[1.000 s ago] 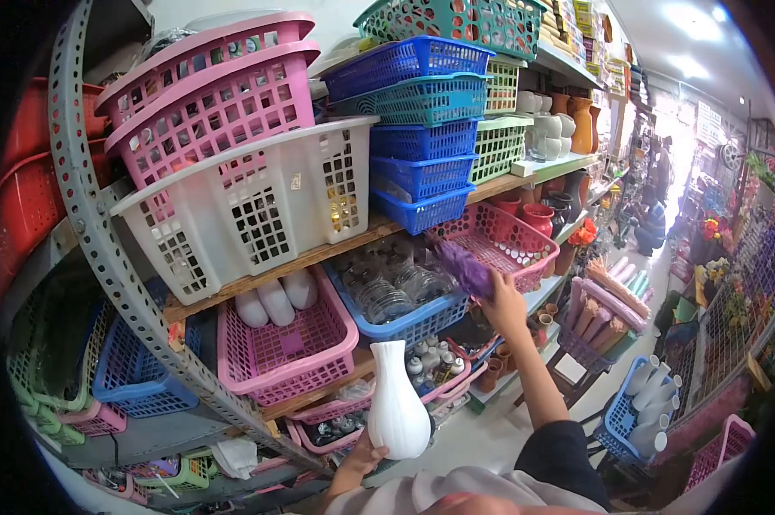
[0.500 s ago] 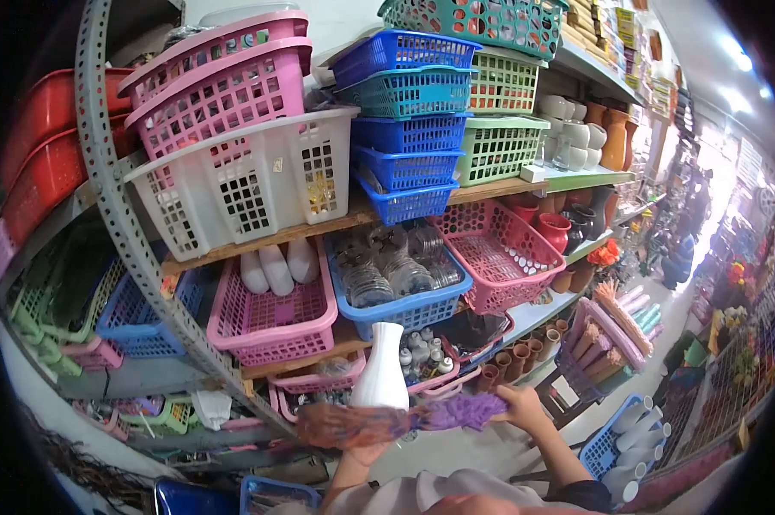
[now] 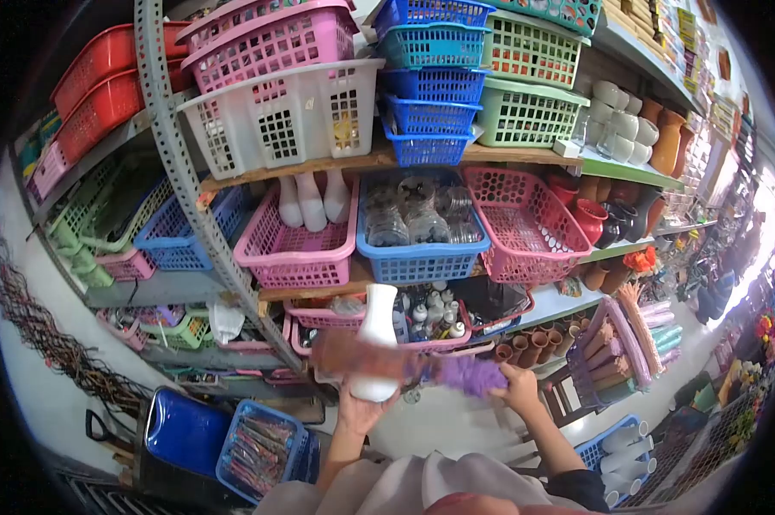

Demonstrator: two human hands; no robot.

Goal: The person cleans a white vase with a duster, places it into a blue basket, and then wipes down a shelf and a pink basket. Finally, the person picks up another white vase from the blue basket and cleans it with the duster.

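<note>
My left hand [image 3: 363,414] holds a white vase [image 3: 377,326] upright from below, its fingers round the base. My right hand [image 3: 518,385] grips the end of a duster with a purple part [image 3: 469,376] and a reddish-brown part [image 3: 353,356]. The brown part is smeared by motion and lies across the front of the vase, hiding its middle. The vase's neck shows above the duster and its rounded base below it.
Ahead, shelves hold a pink basket [image 3: 297,266] with white vases, a blue basket [image 3: 422,262] with glassware and another pink basket [image 3: 533,257]. A metal post [image 3: 181,189] stands left. Below are a blue chair [image 3: 185,429] and a basket of packets [image 3: 258,451].
The view has shifted, so the shelves sit higher and more of the floor shows. The duster has moved up the vase, and the vase's base now shows beneath it.
</note>
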